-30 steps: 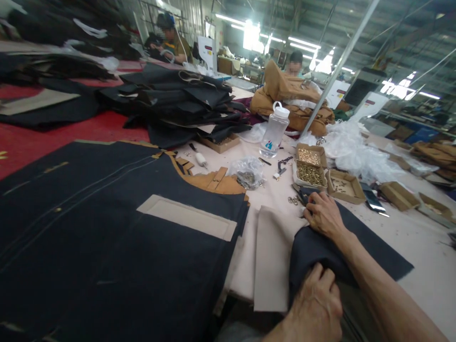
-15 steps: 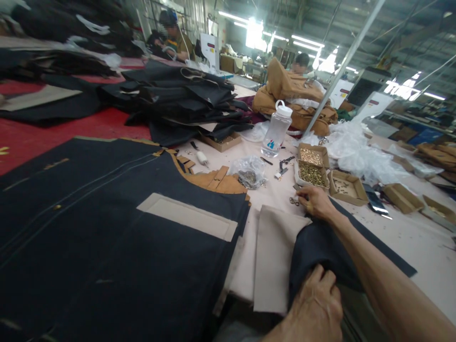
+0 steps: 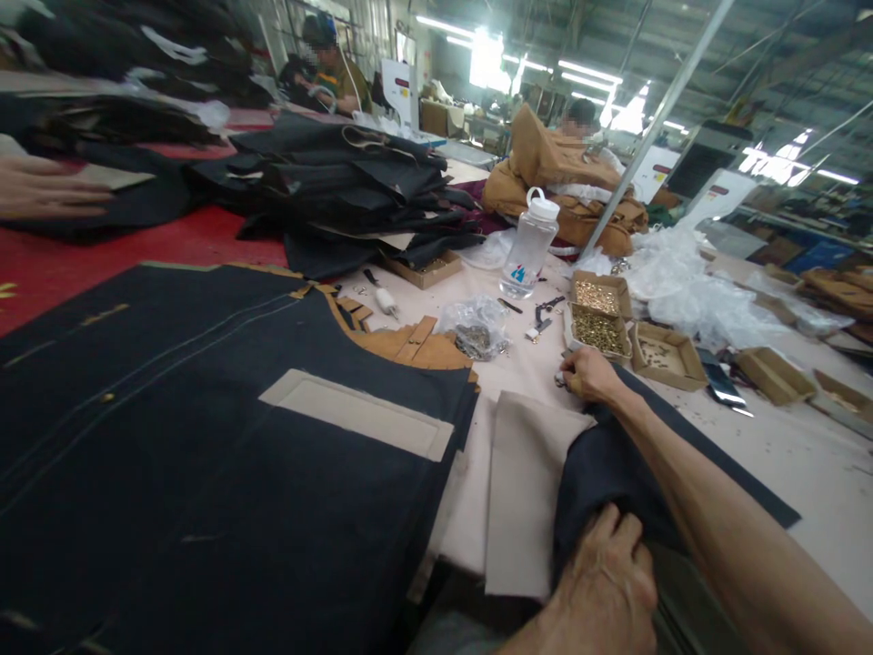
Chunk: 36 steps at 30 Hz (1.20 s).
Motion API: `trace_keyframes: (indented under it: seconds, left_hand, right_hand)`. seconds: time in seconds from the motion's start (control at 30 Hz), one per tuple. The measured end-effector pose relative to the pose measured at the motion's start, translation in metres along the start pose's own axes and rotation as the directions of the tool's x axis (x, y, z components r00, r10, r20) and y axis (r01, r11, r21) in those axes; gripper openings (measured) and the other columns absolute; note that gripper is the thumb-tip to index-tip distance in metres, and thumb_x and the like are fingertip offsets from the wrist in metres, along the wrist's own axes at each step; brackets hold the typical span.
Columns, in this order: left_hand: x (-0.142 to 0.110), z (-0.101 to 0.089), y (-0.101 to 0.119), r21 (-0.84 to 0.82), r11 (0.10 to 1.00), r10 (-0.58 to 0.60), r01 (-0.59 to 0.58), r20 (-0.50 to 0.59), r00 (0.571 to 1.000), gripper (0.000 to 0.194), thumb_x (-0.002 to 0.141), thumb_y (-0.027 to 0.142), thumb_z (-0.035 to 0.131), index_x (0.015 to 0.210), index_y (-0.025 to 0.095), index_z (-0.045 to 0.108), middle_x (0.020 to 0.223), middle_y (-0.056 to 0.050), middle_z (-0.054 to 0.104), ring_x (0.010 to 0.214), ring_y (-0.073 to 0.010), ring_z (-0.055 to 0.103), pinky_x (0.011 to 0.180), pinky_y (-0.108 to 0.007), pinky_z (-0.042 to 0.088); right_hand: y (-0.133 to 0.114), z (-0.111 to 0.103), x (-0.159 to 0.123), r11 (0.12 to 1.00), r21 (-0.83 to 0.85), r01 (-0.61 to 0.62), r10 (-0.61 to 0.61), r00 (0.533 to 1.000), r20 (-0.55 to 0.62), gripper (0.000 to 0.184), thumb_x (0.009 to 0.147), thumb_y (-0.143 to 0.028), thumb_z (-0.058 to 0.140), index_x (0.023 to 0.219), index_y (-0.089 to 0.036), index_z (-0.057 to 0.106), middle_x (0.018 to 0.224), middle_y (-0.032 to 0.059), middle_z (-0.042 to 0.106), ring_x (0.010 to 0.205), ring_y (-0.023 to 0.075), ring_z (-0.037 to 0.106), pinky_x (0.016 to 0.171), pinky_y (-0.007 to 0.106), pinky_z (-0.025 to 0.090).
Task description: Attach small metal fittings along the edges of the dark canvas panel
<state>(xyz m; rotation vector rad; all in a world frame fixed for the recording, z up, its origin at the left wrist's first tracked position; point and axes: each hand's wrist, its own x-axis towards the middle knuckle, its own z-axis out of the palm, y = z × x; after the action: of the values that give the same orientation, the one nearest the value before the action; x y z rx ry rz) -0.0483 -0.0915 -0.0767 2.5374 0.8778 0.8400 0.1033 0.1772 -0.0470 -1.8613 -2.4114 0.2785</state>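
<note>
My left hand (image 3: 604, 587) is at the bottom edge, with its fingers closed on the near edge of a dark navy fabric piece (image 3: 614, 473). This piece lies over a beige fabric panel (image 3: 522, 482). My right arm reaches across the navy piece. My right hand (image 3: 590, 375) rests on the table just before an open carton of brass rivets (image 3: 597, 332). Its fingers are curled over a small metal item that I cannot make out.
A large navy garment (image 3: 205, 455) with a beige pocket flap (image 3: 355, 414) covers the left. Beyond it are tan cut pieces (image 3: 416, 346), a bag of hardware (image 3: 474, 329), a water bottle (image 3: 528, 246), small cartons (image 3: 665, 357) and stacked dark fabric (image 3: 355, 191). Another person's hand (image 3: 41, 186) shows at far left.
My right hand slid forward off the navy piece toward the rivet carton and closed over a small metal item. Another person's hand came into view at far left. My left hand kept its grip.
</note>
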Motion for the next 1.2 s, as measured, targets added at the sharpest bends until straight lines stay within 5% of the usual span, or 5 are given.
trace_keyframes:
  seconds: [0.37, 0.73, 0.9, 1.07, 1.2]
  left_hand:
    - [0.000, 0.002, -0.001, -0.041, 0.999, -0.002, 0.003, 0.043, 0.999, 0.029, 0.092, 0.030, 0.051, 0.105, 0.008, 0.064, 0.122, -0.014, 0.060, 0.123, -0.0296, 0.052, 0.111, -0.038, 0.043]
    - [0.001, 0.005, -0.001, -0.033, 0.999, 0.033, -0.031, 0.048, 0.998, 0.027, 0.093, 0.031, 0.051, 0.096, 0.008, 0.065, 0.112, -0.014, 0.061, 0.113, -0.0289, 0.057, 0.102, -0.039, 0.048]
    - [-0.002, 0.009, 0.001, -0.009, 1.000, -0.012, 0.012, -0.019, 1.000, 0.034, 0.094, 0.032, 0.050, 0.111, 0.007, 0.064, 0.133, -0.015, 0.056, 0.129, -0.0296, 0.049, 0.112, -0.038, 0.042]
    - [0.000, 0.009, -0.001, -0.009, 1.000, 0.025, -0.025, 0.036, 0.999, 0.026, 0.091, 0.032, 0.054, 0.097, 0.009, 0.065, 0.120, -0.016, 0.061, 0.119, -0.0290, 0.054, 0.102, -0.038, 0.047]
    - [0.002, 0.003, -0.001, 0.008, 0.999, 0.039, -0.039, 0.040, 0.998, 0.023, 0.092, 0.027, 0.053, 0.098, 0.009, 0.064, 0.117, -0.015, 0.062, 0.114, -0.0281, 0.055, 0.099, -0.039, 0.047]
  right_hand:
    - [-0.004, -0.001, -0.007, 0.999, 0.025, 0.039, -0.041, 0.997, 0.068, 0.015, 0.085, -0.019, 0.057, 0.085, -0.014, 0.071, 0.073, 0.0053, 0.067, 0.064, 0.0157, 0.056, 0.059, 0.025, 0.035]
    - [-0.023, 0.002, -0.021, 0.990, -0.007, -0.141, 0.141, 0.990, 0.020, 0.017, 0.082, -0.033, 0.071, 0.081, -0.016, 0.068, 0.078, 0.0095, 0.069, 0.074, 0.0208, 0.062, 0.064, 0.027, 0.037]
    - [-0.030, -0.001, -0.023, 0.989, 0.030, -0.147, 0.146, 0.989, 0.040, 0.017, 0.082, -0.030, 0.067, 0.074, -0.015, 0.068, 0.069, 0.0077, 0.065, 0.067, 0.0189, 0.060, 0.059, 0.026, 0.036]
    - [-0.021, -0.013, -0.033, 0.944, 0.323, -0.064, 0.007, 0.984, 0.175, 0.026, 0.081, -0.039, 0.065, 0.076, -0.015, 0.071, 0.065, 0.0023, 0.062, 0.057, 0.0142, 0.052, 0.051, 0.024, 0.034]
    - [-0.012, -0.025, -0.032, 0.915, 0.394, -0.085, 0.047, 0.993, 0.104, 0.024, 0.077, -0.035, 0.062, 0.078, -0.013, 0.073, 0.062, 0.0012, 0.061, 0.054, 0.0129, 0.048, 0.050, 0.024, 0.034]
